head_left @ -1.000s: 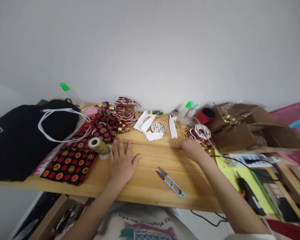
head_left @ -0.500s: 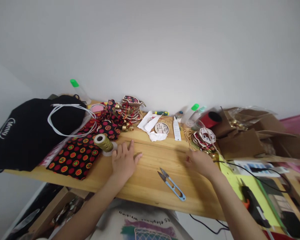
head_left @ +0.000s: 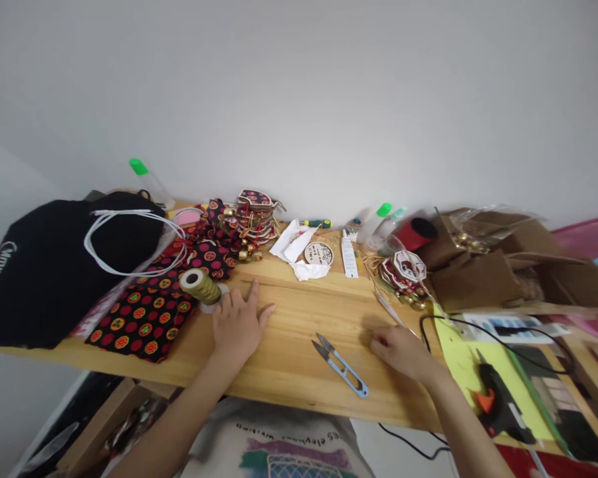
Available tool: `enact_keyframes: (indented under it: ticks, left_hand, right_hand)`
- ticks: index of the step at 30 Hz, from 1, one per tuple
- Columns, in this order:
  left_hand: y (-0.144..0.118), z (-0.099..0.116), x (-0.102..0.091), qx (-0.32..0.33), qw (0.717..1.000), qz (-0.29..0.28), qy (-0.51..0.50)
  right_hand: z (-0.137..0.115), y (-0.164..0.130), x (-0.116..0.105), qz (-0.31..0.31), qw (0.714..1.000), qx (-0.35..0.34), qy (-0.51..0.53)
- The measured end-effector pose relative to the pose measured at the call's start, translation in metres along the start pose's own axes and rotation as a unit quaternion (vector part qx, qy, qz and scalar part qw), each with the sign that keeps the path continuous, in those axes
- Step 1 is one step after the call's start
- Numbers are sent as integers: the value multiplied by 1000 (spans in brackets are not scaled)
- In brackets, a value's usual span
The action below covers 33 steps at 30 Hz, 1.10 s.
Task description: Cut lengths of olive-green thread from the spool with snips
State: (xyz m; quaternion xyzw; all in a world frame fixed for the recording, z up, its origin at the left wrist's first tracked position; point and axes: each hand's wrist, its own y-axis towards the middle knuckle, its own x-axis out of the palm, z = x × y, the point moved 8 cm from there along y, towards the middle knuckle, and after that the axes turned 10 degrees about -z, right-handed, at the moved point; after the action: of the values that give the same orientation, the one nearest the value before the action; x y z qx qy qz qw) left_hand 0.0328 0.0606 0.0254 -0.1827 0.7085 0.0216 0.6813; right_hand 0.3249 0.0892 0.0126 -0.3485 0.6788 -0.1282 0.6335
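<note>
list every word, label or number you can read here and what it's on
Black bag: white logo lettering, too distorted to read for certain.
Shirt at the bottom edge: a line of print seen upside down, too blurred to quote.
Round tag: dark print, too small to read.
White tube: label too small to read.
White box with blue squares: no legible text.

Black bag (head_left: 44, 265): cut by left edge. My right hand (head_left: 403, 350): blurred, grip unreadable. Boxes (head_left: 503, 265): contents indistinct, partly cut at right. Round tag (head_left: 318, 253): print too small to read.
</note>
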Motion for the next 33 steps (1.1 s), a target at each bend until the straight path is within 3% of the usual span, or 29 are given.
enact_keyframes:
  ticks: [9, 13, 15, 20, 33]
  left_hand:
    - [3, -4, 2, -1, 1000, -2, 0]
    - [2, -4, 1, 4, 1000, 13, 14]
    - [1, -3, 1, 9, 1000, 16, 17]
    - [0, -2, -2, 12, 999, 25, 27]
    - [0, -2, -2, 8, 1000, 16, 20]
  right_hand:
    - [1, -3, -4, 36, 998, 46, 9]
    - [7, 0, -22, 111, 989, 90, 31]
    - [2, 5, -32, 127, 988, 78, 32]
    - [-29, 25, -52, 115, 992, -5, -51]
    - [-36, 44, -58, 69, 981, 17, -181]
